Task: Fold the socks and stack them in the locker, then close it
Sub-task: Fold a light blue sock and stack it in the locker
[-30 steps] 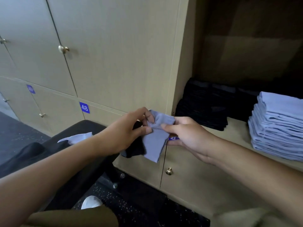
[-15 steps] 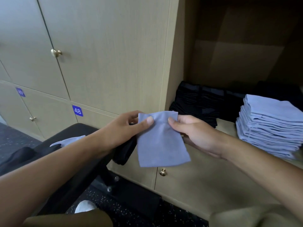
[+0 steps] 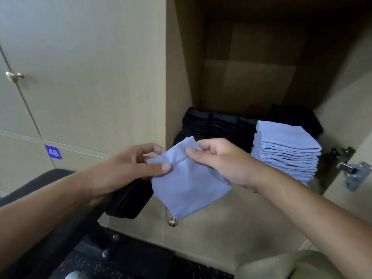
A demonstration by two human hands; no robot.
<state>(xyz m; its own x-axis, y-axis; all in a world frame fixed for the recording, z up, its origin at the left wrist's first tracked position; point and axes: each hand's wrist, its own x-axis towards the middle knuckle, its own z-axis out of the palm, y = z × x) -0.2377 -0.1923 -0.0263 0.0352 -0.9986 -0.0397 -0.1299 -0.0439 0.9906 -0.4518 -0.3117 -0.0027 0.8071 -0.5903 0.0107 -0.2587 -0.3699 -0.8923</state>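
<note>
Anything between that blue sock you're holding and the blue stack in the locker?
Nothing visible. The blue sock, pinched by the left hand and right hand, hangs before the open locker; the blue stack sits uncovered on top, black socks behind it.

blue label "48" on closed door | brass knob upper left | black bench below

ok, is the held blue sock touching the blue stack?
Apart. Head view shows the right hand and bare shelf between the sock and stack.
</note>
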